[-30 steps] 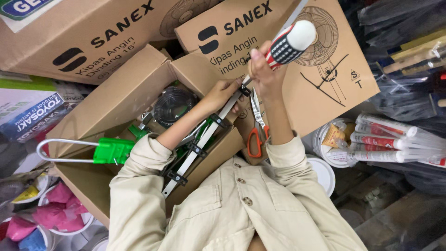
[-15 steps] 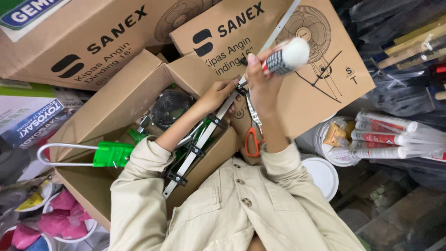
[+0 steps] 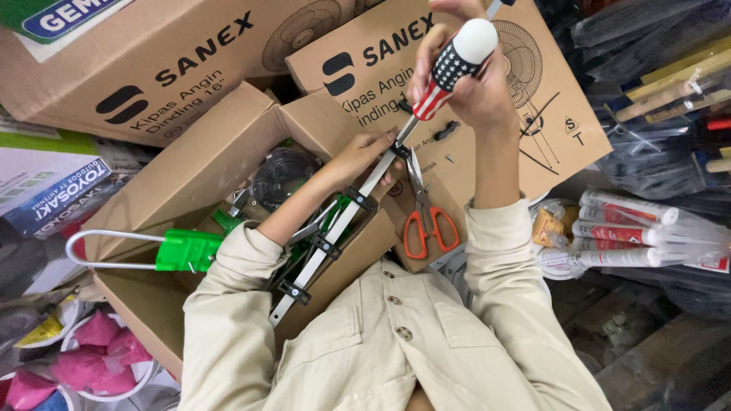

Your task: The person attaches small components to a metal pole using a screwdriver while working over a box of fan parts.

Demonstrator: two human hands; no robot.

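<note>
Left hand (image 3: 364, 156) is clamped on the upper end of a metal rail with black clips (image 3: 335, 228), slanting out of the open carton (image 3: 198, 160) nearer the body; keep that grip firm. Right hand (image 3: 468, 80), just beyond, is clenched round a striped-handled screwdriver (image 3: 449, 65); hold it in line. Tip and screw are hidden behind the hands.

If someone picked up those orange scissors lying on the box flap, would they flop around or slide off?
The scissors would probably stay stiff, since the blades look like metal. The two halves may swing at the pivot if lifted by one orange loop. They lie on a cardboard flap that seems tilted, so a nudge might make them slide down it.
</note>
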